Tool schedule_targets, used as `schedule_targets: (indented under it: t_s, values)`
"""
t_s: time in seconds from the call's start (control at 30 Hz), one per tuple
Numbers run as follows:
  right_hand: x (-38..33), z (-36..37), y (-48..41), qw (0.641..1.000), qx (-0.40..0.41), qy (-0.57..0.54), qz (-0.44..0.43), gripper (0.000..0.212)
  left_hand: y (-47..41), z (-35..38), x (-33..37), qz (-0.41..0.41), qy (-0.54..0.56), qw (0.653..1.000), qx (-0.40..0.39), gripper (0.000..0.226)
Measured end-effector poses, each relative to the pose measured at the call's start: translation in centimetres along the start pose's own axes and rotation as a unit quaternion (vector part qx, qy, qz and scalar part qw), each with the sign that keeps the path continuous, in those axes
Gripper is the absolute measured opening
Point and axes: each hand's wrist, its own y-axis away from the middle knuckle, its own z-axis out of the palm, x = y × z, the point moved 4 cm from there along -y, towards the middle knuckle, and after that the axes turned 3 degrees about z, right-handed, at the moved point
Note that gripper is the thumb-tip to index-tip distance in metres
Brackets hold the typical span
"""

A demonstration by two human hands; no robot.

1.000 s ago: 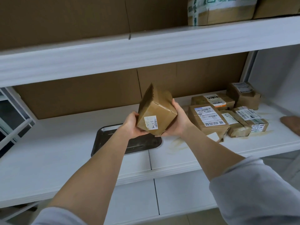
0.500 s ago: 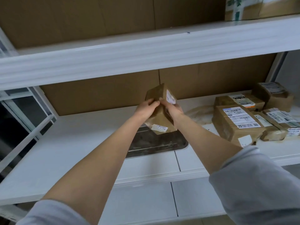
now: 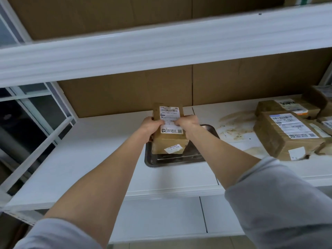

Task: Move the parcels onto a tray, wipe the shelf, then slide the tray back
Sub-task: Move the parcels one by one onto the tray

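Note:
A brown cardboard parcel (image 3: 168,141) with white shipping labels rests on the dark metal tray (image 3: 172,161) on the white shelf (image 3: 86,159). My left hand (image 3: 150,125) grips the parcel's left side and my right hand (image 3: 187,123) grips its right side, fingers over the top label. The tray's far part is hidden behind the parcel and my hands. Several more labelled brown parcels (image 3: 285,133) lie on the shelf to the right.
Brownish stains (image 3: 235,126) mark the shelf between the tray and the other parcels. A white upper shelf (image 3: 161,47) hangs above, with a cardboard backing (image 3: 125,90) behind. A white frame (image 3: 36,133) stands at the left. Another white shelf (image 3: 161,216) lies below.
Both hands turned the parcel label-up and lowered it from mid-air onto the tray. The camera view shifted left, so the other parcels now sit further right.

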Motion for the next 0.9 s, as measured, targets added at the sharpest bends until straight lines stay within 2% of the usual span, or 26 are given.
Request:
schedule_targets:
  t_s: [0.1, 0.43, 0.57, 0.7, 0.77, 0.9]
  values:
    - [0.5, 1.3, 0.4, 0.999, -0.048, -0.009, 0.016, 0.029, -0.2, -0.5, -0.9, -0.025, -0.003, 1.0, 0.003, 0.03]
    - [1.5, 2.5, 0.7, 0.997, -0.071, -0.023, 0.032, 0.038, -0.9, -0.4, -2.4, -0.066, -0.043, 0.997, 0.006, 0.032]
    - [1.4, 2.9, 0.9, 0.995, -0.093, -0.031, 0.029, 0.031, -0.9, -0.5, -2.4, -0.084, -0.07, 0.994, 0.013, 0.027]
    - [1.4, 3.3, 0.9, 0.994, -0.102, -0.029, 0.032, 0.033, -1.1, -0.4, -2.2, -0.077, -0.073, 0.994, 0.029, 0.018]
    - [1.2, 3.1, 1.1, 0.993, -0.108, -0.034, 0.031, 0.042, -1.4, -0.5, -1.6, -0.055, -0.088, 0.994, 0.045, 0.027]
    - [0.5, 1.1, 1.3, 0.997, -0.07, -0.025, 0.008, 0.061, -1.7, -0.8, 0.5, -0.021, -0.162, 0.98, 0.11, 0.057]
